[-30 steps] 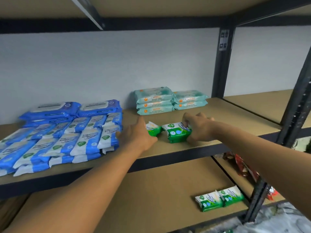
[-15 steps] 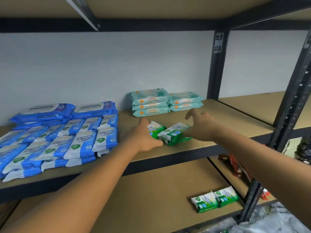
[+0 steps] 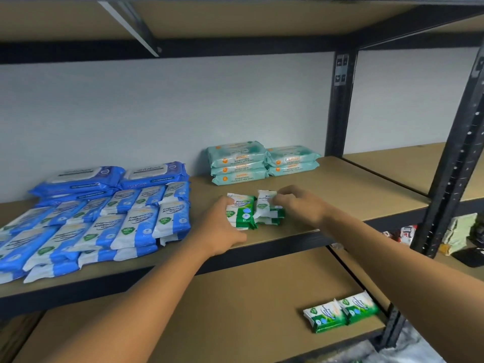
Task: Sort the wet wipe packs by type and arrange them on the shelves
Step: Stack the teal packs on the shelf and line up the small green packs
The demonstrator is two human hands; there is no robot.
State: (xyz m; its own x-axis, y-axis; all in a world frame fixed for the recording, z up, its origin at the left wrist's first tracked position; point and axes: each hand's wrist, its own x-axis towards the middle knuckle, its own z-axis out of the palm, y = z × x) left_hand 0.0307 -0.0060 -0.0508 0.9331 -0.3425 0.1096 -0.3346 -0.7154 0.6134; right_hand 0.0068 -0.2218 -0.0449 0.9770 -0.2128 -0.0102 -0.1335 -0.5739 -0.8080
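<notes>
Both arms stretched forward, centre frame: my left hand (image 3: 222, 226) grips the left green pack (image 3: 242, 214) on the middle shelf (image 3: 340, 197); my right hand (image 3: 297, 205), fingers curled, pinches the right green pack (image 3: 265, 205).

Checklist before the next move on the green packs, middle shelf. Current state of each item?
1. Left hand grip on left green pack: cannot tell. It touches the pack's left edge, but the fingers are hidden.
2. Right hand grip on right green pack: ok, fingers curled over its top.
3. Both packs side by side on the middle shelf: ok.
4. Separation from blue packs and teal packs: ok, bare board between.
5. All green packs together: not ok. The lower-shelf green packs lie one shelf below.
</notes>
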